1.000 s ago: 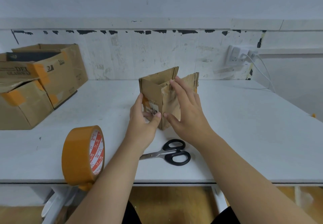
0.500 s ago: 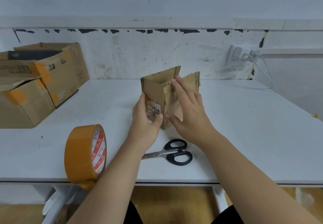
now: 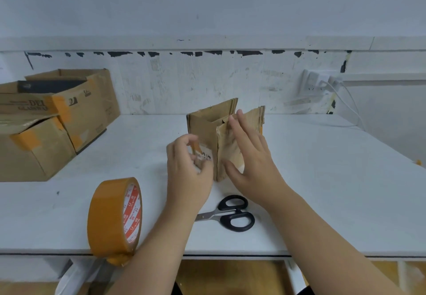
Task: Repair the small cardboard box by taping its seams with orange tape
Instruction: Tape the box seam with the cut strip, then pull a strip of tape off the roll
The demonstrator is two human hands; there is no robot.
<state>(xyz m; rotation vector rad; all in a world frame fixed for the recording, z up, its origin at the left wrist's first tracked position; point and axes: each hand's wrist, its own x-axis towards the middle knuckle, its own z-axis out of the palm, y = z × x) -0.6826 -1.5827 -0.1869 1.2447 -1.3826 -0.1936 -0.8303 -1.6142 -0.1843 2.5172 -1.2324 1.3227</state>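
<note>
The small cardboard box (image 3: 205, 127) stands upright at the middle of the white table (image 3: 327, 179), top flaps open, one corner toward me. A short strip of orange tape and a white label show on its left face. My right hand (image 3: 251, 163) lies flat against the right face with straight fingers. My left hand (image 3: 186, 175), blurred, hovers at the left face by the orange strip, fingers loosely curled; whether it touches the box is unclear. The orange tape roll (image 3: 108, 216) stands on edge at the table's front left.
Black-handled scissors (image 3: 230, 214) lie just in front of the box, partly under my left arm. Two larger cardboard boxes (image 3: 87, 110) (image 3: 30, 152) patched with orange tape sit at the left. A wall socket with white cables (image 3: 315, 82) is at the back right.
My left hand has lifted off the box's left face and drawn back a little, its fingers curling. My right hand stays flat on the right face. The box has not moved.
</note>
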